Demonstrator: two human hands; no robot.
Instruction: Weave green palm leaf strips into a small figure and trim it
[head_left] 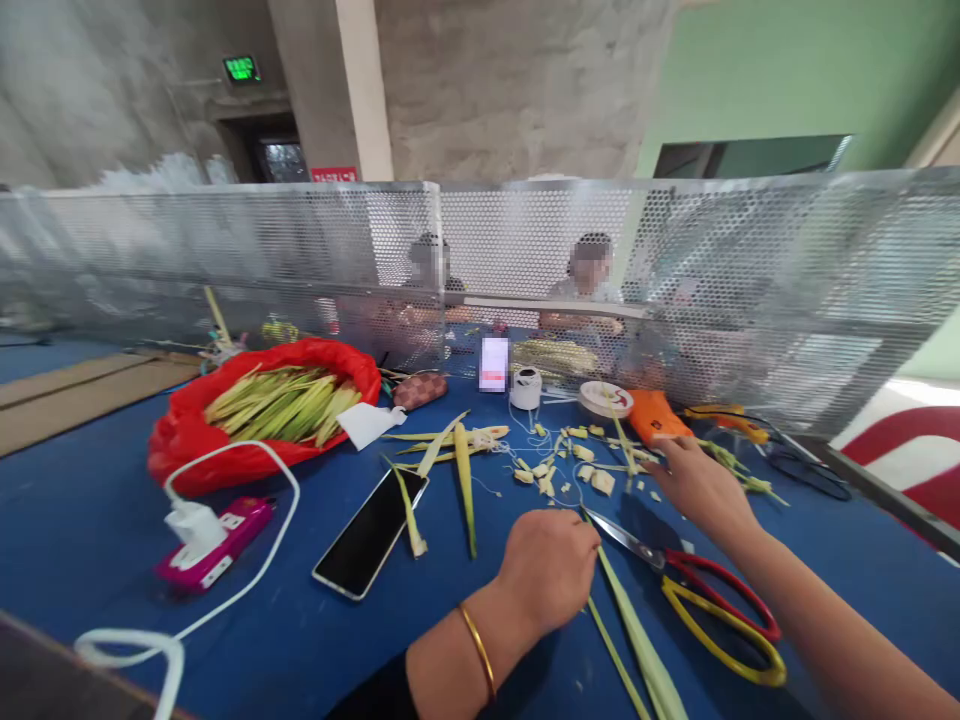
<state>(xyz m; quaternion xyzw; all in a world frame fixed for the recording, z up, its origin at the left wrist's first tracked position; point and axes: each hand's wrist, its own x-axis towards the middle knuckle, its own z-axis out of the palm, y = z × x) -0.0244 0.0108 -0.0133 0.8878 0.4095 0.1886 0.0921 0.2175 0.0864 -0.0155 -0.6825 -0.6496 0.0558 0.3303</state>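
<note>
My left hand (551, 570), with a gold bangle on the wrist, is closed around long pale-green leaf strips (637, 630) that trail toward the table's near edge. My right hand (697, 480) reaches forward over the table, fingers stretched out near a thin upright strip (624, 445) and cut leaf pieces (601, 482). Whether its fingertips touch that strip is unclear. Between my hands lie scissors (656, 560) with one red and one yellow handle, blades slightly apart. A single pointed leaf (464, 490) rests left of my left hand.
A red bag (169, 440) of leaf strips (281, 405), a dark-screened phone (371, 530) and a pink power strip (217, 550) with a white cable stand left. A thread spool (526, 388), tape roll (606, 398) and orange packet (656, 415) sit before a perforated metal screen (525, 230). Two people sit beyond.
</note>
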